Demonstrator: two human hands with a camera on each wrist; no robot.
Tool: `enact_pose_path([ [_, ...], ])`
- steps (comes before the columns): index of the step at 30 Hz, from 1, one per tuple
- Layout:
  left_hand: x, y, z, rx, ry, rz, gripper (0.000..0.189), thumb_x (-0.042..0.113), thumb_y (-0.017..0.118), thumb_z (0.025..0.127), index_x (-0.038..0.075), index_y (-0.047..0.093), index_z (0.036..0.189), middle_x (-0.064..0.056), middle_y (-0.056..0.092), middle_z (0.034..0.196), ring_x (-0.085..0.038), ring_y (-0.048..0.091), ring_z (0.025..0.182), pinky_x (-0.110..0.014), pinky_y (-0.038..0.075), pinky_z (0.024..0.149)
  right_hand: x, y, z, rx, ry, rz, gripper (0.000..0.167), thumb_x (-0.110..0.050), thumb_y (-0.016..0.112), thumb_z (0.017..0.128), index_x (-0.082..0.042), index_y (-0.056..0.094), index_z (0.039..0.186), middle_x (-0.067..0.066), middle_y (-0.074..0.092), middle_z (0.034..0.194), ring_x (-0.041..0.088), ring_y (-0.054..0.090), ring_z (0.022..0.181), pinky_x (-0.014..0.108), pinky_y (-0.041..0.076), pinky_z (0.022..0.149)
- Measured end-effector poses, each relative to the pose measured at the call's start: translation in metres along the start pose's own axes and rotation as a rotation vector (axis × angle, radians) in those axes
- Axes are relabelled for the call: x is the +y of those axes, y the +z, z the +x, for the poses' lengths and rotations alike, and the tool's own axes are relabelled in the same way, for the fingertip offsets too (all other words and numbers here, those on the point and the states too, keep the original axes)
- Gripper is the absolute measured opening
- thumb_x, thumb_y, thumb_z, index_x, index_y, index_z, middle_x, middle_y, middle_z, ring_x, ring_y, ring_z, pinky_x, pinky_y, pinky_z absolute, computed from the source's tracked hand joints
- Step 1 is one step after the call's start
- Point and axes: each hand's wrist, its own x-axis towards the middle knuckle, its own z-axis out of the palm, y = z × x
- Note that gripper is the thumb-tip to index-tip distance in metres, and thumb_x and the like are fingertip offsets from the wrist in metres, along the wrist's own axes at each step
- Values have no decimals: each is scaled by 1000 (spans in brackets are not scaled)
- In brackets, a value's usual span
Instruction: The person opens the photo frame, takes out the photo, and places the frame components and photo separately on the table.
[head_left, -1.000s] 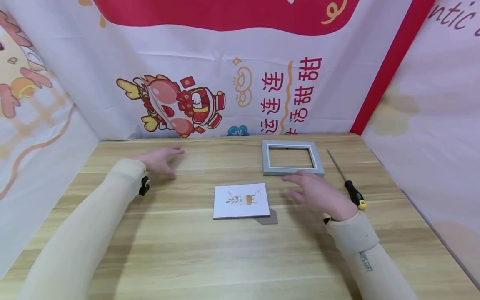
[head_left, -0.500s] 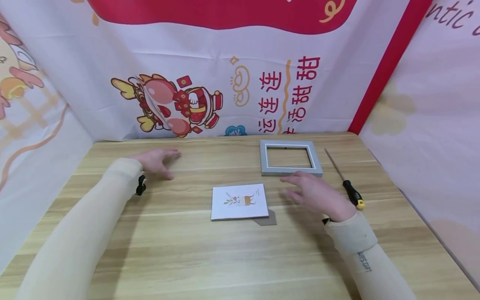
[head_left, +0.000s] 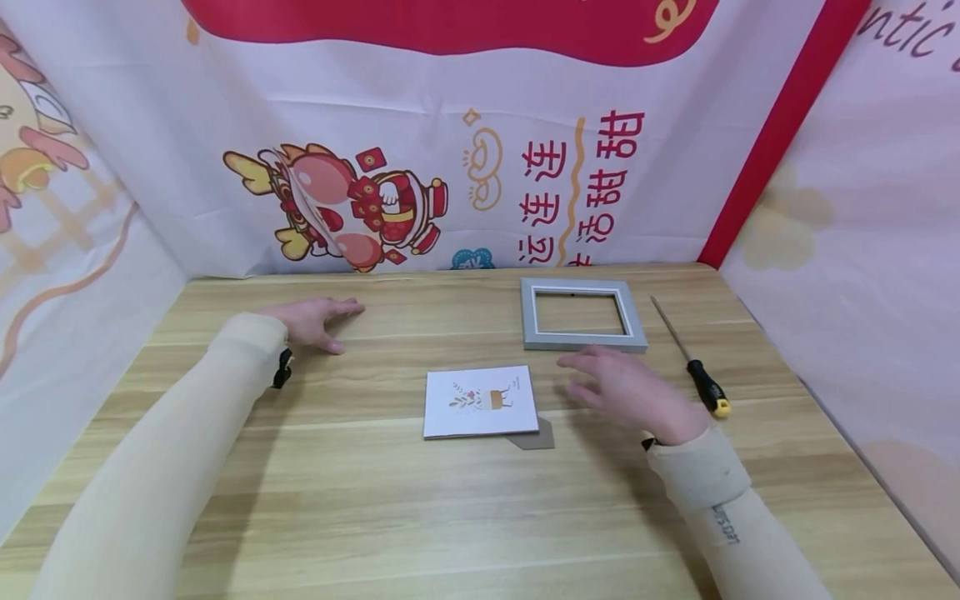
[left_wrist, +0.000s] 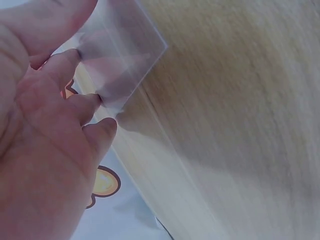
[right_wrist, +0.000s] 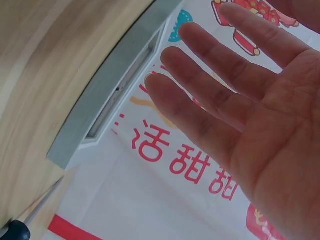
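At the far left of the table, my left hand [head_left: 311, 323] is spread, thumb apart from the fingers. The left wrist view shows its fingertips at the edge of a clear transparent sheet [left_wrist: 125, 55], whose far part is cut off; whether they touch it or are just beside it, I cannot tell. My right hand [head_left: 630, 387] hovers with fingers extended and holds nothing, just in front of a grey picture frame [head_left: 585, 342] with an open middle. Between the hands lies a white card [head_left: 457, 421] printed with a potted plant, partly covering a grey-brown piece [head_left: 542, 437].
Right of the frame lies a screwdriver [head_left: 705, 387] with a black and yellow handle, its shaft directed toward the back. Printed cloth [head_left: 465, 92] hangs along the back and both sides of the wooden table [head_left: 405, 517].
The head view shifts slightly. Both hands stay nearly where they were, with only small finger movement, and the card, frame and screwdriver lie unmoved.
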Motion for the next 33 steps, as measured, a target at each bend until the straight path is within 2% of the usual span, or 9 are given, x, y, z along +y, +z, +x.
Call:
enact_pose_path([
  [5,0,-1,-4,2,5,-3,85,26,77,88,6,29,156,-23,20,160,-47,16,144,-61,14,114,-7,7,3,-10,-16,12,41,-23,66,97,-11,61,135,11,62,129,29,59,117,50,48,98],
  [10,3,-1,-11,-7,-23,-74,92,27,79,85,11,26,158,-18,13,163,-45,9,146,-63,9,114,-15,15,6,-8,-49,34,39,-22,69,95,-11,64,133,8,63,126,24,60,114,46,50,96],
  [12,5,-2,-12,11,-8,-89,95,26,81,83,12,24,158,-17,12,164,-45,8,146,-63,9,114,-19,18,7,-19,-49,41,40,-23,70,94,-12,64,133,7,63,127,23,60,114,45,51,95],
  [15,11,-3,-16,56,37,-56,97,25,82,82,10,24,158,-18,15,163,-45,13,146,-62,14,114,-24,20,11,-37,-45,33,43,-26,71,93,-14,64,134,4,62,128,20,59,114,42,51,95],
  [18,25,-3,-24,101,74,-35,92,23,81,84,8,27,157,-19,18,162,-44,19,145,-60,19,114,-29,21,16,-36,-65,13,45,-28,71,93,-15,63,135,2,61,129,18,59,115,41,50,97],
  [23,57,4,-42,170,91,-13,77,25,74,91,9,33,155,-18,25,160,-41,22,145,-58,21,114,-33,24,27,-20,-87,-11,49,-36,71,93,-19,61,137,3,59,133,19,57,120,42,49,99],
  [28,79,24,-58,251,125,12,78,29,72,92,7,32,155,-18,25,160,-40,19,146,-57,18,116,-37,29,38,-54,-101,-8,59,-46,71,90,-24,56,142,2,54,139,18,54,122,41,47,101],
  [33,96,46,-75,267,153,17,81,36,70,93,10,28,157,-13,19,163,-41,11,148,-57,14,116,-43,38,48,-117,-114,-5,77,-58,72,82,-28,47,149,3,43,151,22,45,134,44,41,108],
])
